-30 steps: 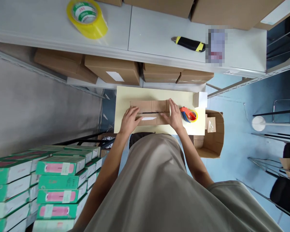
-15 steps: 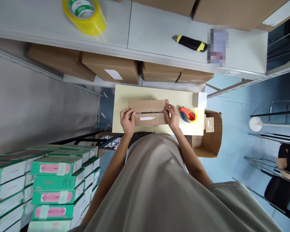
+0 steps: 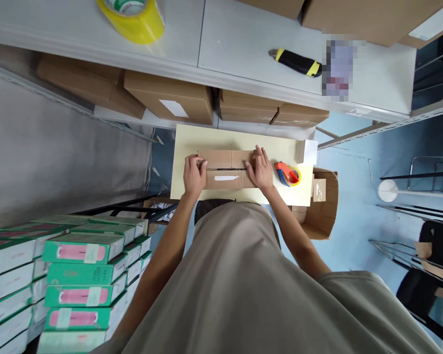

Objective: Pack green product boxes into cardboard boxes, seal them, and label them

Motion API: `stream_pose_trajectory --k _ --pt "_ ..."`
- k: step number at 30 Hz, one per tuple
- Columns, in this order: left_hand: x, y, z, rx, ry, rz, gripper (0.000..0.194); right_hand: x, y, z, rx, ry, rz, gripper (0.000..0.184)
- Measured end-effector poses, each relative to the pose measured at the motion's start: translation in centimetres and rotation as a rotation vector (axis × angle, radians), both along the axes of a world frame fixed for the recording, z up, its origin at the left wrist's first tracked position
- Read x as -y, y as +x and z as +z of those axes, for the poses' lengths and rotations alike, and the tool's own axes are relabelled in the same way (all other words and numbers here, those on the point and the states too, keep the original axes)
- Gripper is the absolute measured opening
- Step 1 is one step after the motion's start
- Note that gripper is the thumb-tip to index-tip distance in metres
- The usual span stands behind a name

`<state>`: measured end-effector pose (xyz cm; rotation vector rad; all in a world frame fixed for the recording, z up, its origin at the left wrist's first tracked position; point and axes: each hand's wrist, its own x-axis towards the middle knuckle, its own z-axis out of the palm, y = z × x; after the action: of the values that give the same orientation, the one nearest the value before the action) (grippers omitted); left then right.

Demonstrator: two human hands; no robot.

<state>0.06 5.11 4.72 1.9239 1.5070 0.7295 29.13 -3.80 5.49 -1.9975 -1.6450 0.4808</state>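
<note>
A small brown cardboard box (image 3: pixel 227 168) lies on a pale yellow tabletop (image 3: pixel 192 142), its two top flaps meeting along a dark seam. My left hand (image 3: pixel 194 174) grips the box's left end with curled fingers. My right hand (image 3: pixel 260 169) lies flat on the right end, fingers stretched over the flaps. An orange and blue tape dispenser (image 3: pixel 288 174) with yellow tape rests just right of my right hand.
A grey shelf (image 3: pixel 239 44) above carries a yellow tape roll (image 3: pixel 133 14) and a black-and-yellow utility knife (image 3: pixel 297 62). Brown cartons (image 3: pixel 170 101) sit under it. Green and pink boxes (image 3: pixel 77 265) are stacked at lower left. An open carton (image 3: pixel 323 206) stands on the blue floor at right.
My left hand has slid from the top of the box to its left end and curled there. My right hand went from gripping the right end to lying flat on it.
</note>
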Motion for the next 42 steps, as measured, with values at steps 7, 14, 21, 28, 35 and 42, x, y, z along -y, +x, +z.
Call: stream_pose_trajectory --k 7,14,21,28,35,42 --pt "-0.3 0.0 0.5 -0.041 -0.015 -0.216 0.078 0.3 -0.9 -0.4 -0.008 0.001 -0.030 0.061" --pt "-0.6 0.2 0.0 -0.018 0.028 -0.147 0.067 -0.1 -0.4 -0.8 -0.020 -0.067 -0.070 0.057" --pt "-1.1 0.2 -0.7 0.015 0.037 -0.107 0.067 -0.3 -0.6 -0.6 -0.026 -0.077 -0.084 0.055" --pt "1.1 -1.1 -0.1 0.068 0.037 0.014 0.068 -0.3 -0.4 -0.9 -0.042 -0.056 -0.081 0.055" --pt "3.8 -2.2 1.1 0.016 -0.040 0.114 0.019 -0.5 -0.4 -0.9 -0.018 -0.067 -0.079 0.056" --pt "4.4 -1.5 2.9 0.109 -0.037 0.154 0.009 -0.5 -0.6 0.0 0.034 -0.147 -0.066 0.061"
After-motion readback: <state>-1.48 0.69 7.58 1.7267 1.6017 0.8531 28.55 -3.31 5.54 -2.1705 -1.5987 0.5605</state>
